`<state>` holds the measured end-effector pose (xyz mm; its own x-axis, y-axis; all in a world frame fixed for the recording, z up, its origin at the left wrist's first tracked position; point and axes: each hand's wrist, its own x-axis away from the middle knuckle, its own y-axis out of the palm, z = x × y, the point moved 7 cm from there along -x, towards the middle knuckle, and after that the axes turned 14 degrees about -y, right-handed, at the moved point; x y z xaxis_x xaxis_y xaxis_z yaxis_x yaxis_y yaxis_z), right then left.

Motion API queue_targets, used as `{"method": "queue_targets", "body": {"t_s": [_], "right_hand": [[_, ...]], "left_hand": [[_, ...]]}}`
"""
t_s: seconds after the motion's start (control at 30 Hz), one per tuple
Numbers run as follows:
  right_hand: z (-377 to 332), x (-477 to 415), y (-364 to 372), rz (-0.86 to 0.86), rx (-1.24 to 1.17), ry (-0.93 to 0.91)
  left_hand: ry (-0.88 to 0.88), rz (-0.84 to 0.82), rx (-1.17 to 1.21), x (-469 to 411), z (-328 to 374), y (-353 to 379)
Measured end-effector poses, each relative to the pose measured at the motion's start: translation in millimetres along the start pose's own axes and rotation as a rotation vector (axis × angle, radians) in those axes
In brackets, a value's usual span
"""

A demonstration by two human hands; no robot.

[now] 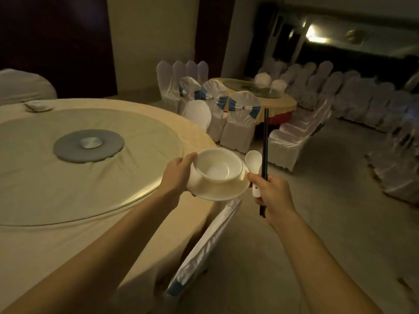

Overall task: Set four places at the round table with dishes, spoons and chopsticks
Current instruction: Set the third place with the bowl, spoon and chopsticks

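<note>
Standing nearly upright, the black chopsticks [264,143] run top to bottom, upper ends aimed at the far chairs and lower ends poking out below the right hand [274,196]. The white spoon [254,164] sits just left of them, scoop end up, handle down, leaning slightly left. That hand is curled tight round the spoon handle and the chopsticks together.

The left hand [179,175] grips the left edge of a white plate [217,189], thumb up against the rim of the white bowl [218,165] that sits on it, mouth up. Both hands are off the surface: plate and bowl hang in the air over the near right edge of the round tabletop [68,189], above a white-covered chair [204,245]. A small dish [38,106] already sits on the far left side of the tabletop.
</note>
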<state>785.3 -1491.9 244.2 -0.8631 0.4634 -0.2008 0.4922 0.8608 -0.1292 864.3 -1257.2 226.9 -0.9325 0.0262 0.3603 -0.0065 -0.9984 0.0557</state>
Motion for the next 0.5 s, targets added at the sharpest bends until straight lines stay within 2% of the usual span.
{"method": "queue_targets", "body": {"t_s": [0.23, 0.5], "right_hand": [[65, -108, 48, -0.278, 0.001, 0.032], [145, -213, 108, -0.67, 0.005, 0.005]], "left_hand": [[-0.016, 0.206, 0.046, -74, -13, 3], [-0.126, 0.514, 0.13, -145, -73, 25]]}}
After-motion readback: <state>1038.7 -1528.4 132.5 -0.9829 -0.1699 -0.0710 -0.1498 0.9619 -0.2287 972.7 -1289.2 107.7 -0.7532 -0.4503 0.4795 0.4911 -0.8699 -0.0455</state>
